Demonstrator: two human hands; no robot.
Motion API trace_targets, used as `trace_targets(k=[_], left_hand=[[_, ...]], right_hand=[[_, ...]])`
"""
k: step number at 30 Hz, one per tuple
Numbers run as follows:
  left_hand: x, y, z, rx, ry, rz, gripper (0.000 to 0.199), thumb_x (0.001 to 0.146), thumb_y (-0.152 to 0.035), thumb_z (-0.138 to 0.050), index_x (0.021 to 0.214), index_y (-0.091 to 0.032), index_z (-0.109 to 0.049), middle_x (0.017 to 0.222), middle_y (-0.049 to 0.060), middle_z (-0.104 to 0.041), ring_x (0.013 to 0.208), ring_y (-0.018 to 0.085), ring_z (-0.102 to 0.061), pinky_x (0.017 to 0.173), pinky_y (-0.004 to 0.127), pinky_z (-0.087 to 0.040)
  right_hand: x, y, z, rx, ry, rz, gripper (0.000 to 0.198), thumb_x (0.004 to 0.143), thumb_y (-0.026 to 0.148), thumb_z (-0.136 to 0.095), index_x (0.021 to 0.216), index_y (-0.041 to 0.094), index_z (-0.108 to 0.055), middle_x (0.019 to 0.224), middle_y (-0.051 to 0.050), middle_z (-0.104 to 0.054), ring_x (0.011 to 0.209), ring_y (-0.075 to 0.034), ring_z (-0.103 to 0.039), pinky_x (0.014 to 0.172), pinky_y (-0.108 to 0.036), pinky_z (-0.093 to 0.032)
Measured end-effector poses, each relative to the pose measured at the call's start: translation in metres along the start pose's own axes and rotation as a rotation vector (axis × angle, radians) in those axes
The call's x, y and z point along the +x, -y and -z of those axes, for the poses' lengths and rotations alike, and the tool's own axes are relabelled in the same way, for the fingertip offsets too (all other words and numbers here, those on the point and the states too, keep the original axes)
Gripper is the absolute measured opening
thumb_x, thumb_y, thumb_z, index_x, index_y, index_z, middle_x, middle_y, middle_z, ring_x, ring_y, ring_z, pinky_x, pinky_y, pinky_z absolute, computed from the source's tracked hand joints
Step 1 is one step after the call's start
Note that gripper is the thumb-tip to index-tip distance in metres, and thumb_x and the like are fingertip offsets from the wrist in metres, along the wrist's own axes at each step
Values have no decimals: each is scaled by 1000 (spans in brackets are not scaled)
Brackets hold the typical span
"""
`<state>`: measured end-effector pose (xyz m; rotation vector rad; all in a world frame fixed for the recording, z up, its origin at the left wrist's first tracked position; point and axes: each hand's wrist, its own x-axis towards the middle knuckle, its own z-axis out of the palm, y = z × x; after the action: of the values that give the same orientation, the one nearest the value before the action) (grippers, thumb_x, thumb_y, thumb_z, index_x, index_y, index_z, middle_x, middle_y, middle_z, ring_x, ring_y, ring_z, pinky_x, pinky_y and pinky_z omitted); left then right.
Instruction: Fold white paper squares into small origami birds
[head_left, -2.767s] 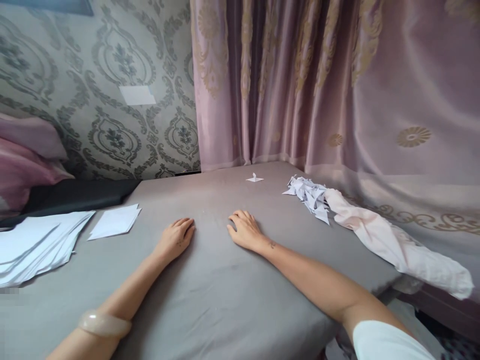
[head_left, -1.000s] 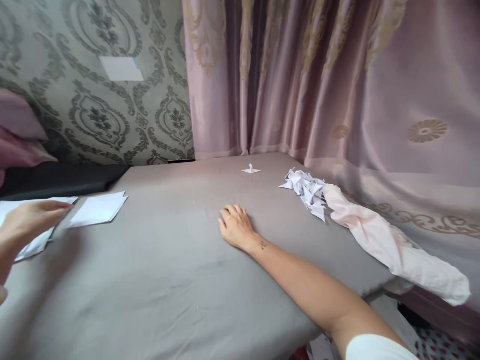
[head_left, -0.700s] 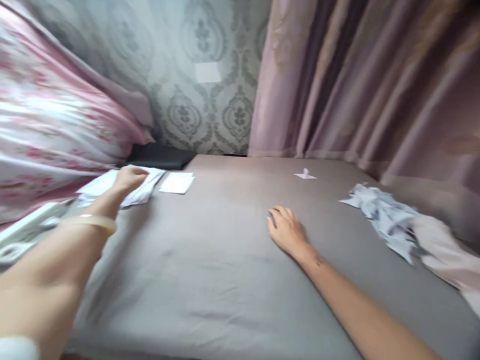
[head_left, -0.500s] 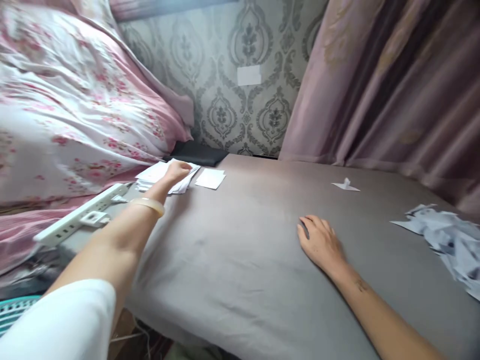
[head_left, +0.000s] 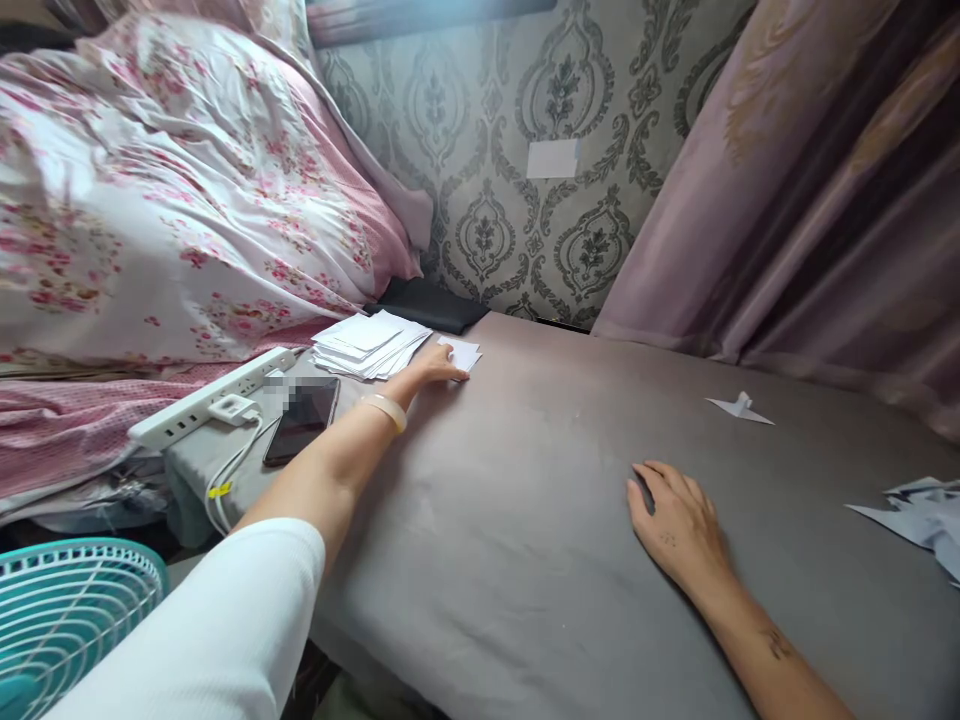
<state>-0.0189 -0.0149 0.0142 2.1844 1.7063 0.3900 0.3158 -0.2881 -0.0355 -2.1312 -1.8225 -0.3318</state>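
My left hand (head_left: 439, 365) reaches across to the small white paper squares (head_left: 466, 352), its fingertips at their near edge and its thumb apart from the fingers. Just left of it lies a larger, uneven stack of white paper sheets (head_left: 367, 342). My right hand (head_left: 679, 520) rests palm down on the grey cloth-covered surface (head_left: 525, 560), fingers loosely bent, holding nothing. Beyond that hand, to the right, a folded white paper piece (head_left: 741, 405) with an upright point stands on the cloth.
At the right edge is a heap of folded papers (head_left: 926, 520). A phone (head_left: 304, 420), a white power strip (head_left: 214, 400) and cables lie on the left, with a teal fan (head_left: 82, 600) below. A black flat item (head_left: 431, 303) sits at the back, near the curtain (head_left: 720, 200).
My left hand has moved right, from the larger paper stack to the small squares. My right hand stays resting on the cloth. The view has shifted left, bringing the phone and more of the fan into sight.
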Motion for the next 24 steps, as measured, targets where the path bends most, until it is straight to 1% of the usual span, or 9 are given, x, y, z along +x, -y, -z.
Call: trace_targets(k=[3,7,10,15,19,21,24], left_hand=[[0,2,-1,16,-1,-3,75,59,-49,-72,122,-11,-57,127,20,-58,117,35,-55,91,35,-44],[1,5,-3,37,-50,-23,70,62,-42,-71,122,-9,-56,127,21,-57,120,37,-52,94,35,-43],[2,9,-3,40,-85,-34,70,64,-39,-69,125,-8,-54,130,21,-55,123,37,-50,99,36,-41],[2,15,-5,4,-103,-43,73,70,-44,-67,129,-5,-52,133,22,-53,123,35,-51,102,37,-40],[1,20,-8,-54,-150,-53,69,75,-47,-63,129,-5,-53,132,19,-56,120,30,-54,102,33,-41],[3,27,-1,-75,-212,-40,61,80,-45,-58,127,-6,-55,131,17,-57,120,27,-55,102,31,-41],[7,47,24,-86,-329,13,48,82,-35,-54,121,-9,-61,128,15,-60,120,26,-54,104,32,-39]], right_hand=[[0,2,2,8,-3,-1,43,92,35,-33,115,15,-63,122,-12,-62,109,-28,-54,90,-44,-45],[-1,2,2,7,2,-15,43,93,35,-33,115,14,-63,122,-12,-62,110,-28,-54,90,-43,-45],[-1,2,2,3,10,-14,43,93,35,-33,116,14,-63,123,-12,-62,111,-28,-54,89,-43,-45],[-1,0,0,-7,3,-18,44,92,35,-33,116,14,-64,123,-11,-62,110,-28,-54,88,-43,-45],[-1,-4,-3,-6,-25,13,44,92,35,-33,114,14,-64,121,-11,-63,107,-28,-56,88,-43,-46],[-1,-6,-5,-14,-32,28,45,92,37,-32,114,14,-64,119,-11,-64,105,-28,-56,86,-43,-46],[0,-10,-8,-31,-40,34,47,91,40,-31,114,14,-64,119,-11,-64,104,-30,-57,86,-44,-47]])
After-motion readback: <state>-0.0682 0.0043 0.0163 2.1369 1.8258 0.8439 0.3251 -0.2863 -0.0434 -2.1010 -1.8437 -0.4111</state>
